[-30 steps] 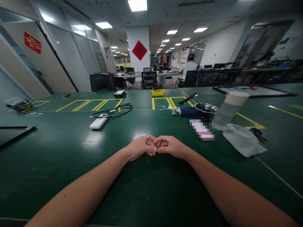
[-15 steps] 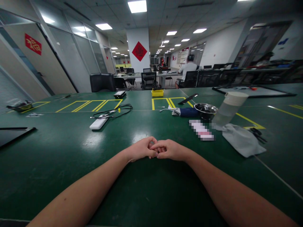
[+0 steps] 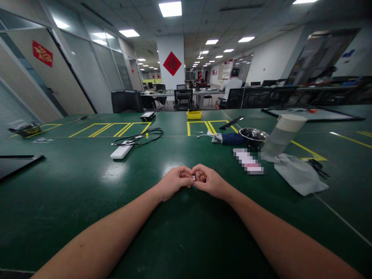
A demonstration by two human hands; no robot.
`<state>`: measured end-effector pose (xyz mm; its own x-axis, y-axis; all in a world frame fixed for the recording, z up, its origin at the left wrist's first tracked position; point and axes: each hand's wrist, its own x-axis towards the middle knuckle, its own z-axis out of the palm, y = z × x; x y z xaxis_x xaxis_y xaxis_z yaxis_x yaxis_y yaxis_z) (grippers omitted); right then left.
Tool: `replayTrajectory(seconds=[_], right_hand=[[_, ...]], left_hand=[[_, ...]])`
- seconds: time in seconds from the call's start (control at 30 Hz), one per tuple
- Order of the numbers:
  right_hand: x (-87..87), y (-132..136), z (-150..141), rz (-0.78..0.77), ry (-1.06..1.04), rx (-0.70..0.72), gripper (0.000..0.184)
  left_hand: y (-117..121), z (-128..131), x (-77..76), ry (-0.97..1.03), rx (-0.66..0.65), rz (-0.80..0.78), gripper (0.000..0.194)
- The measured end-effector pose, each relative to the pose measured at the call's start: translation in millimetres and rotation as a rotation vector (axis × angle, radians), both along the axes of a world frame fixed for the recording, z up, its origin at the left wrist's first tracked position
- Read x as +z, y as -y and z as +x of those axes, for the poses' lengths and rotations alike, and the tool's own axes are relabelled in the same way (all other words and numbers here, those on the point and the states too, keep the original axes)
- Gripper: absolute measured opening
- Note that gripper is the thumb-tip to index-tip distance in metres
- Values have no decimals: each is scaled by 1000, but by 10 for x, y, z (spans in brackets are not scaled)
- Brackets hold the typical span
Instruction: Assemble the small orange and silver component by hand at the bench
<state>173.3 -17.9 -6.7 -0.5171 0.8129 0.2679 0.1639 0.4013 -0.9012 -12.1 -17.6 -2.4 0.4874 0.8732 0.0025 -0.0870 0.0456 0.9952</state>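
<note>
Head view, left hand and right hand curled inward, meeting, pinching a small red-and-white object

A gold "福" marks the red square on the door at far left, as I read it by head camera from my remote post. Straight ahead, a red diamond on the white column carries a darker character, perhaps the same one, its strokes too murky for me to confirm. Print on the wall board at the back is too small to read; a blue mark on the right-hand wall shows me only a blurred shape.
</note>
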Motion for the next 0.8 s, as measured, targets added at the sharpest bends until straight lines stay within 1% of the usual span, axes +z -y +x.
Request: replayTrajectory(seconds=[0.17,0.4,0.6,0.8], right_hand=[[-25,-11,10,-40,-2,22,26],[-21,-1,15,-63,25,39,24],[6,3,13,-64,16,21,24],[-1,-4,9,-61,9,37,24]], left_hand=[[15,17,7,-60,30,7,25],[23,20,5,-161,19,68,24],[30,11,15,-123,-33,55,26],[25,1,3,-147,-42,75,27]])
